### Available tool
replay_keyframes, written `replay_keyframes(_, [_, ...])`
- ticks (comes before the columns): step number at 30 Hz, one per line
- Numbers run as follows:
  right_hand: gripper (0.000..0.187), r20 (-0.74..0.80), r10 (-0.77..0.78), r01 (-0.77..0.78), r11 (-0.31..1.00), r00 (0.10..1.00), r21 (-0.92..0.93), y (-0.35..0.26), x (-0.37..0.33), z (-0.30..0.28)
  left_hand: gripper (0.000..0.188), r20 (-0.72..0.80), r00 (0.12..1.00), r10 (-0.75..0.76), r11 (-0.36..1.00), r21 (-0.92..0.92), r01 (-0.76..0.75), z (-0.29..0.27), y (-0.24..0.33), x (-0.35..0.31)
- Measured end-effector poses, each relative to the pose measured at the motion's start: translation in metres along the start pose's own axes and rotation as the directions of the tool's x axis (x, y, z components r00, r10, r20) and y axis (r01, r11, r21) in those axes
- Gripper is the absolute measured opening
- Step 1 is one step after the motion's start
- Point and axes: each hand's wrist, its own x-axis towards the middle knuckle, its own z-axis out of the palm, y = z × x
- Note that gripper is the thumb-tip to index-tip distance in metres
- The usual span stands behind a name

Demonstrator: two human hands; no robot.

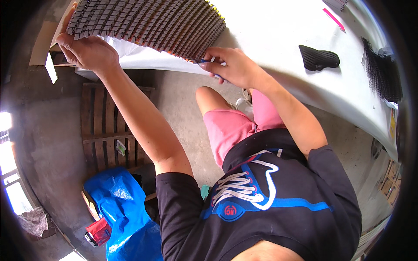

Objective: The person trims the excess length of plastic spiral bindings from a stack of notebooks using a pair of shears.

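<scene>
A panel of small grey blocks in rows, with dark lines between them and yellow and orange bits along its edges, is held up at the top of the view. My left hand grips its left edge, thumb and palm on the near side; some fingers are hidden. At the panel's lower right corner, my right hand is closed around a slim blue tool. The tool's tip meets the corner, but its kind cannot be made out.
The white-covered table bears a black ribbed piece, a pink strip and black netting. Cardboard stands at the far left. Below lie a wooden pallet and a blue plastic sheet.
</scene>
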Motion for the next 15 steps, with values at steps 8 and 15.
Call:
replay_keyframes(8, [0.030,-0.265,-0.508,0.210,0.697,0.819,-0.686,0.014,-0.018,0.012,0.051,0.044,0.999,-0.007,1.000,-0.008,0.007,-0.003,-0.001,0.001])
replay_keyframes(15, [0.028,-0.225,-0.518,0.248,0.691,0.826,-0.679,0.016,-0.012,0.016,0.050,0.054,0.999,-0.002,1.000,0.017,0.001,-0.002,0.002,0.000])
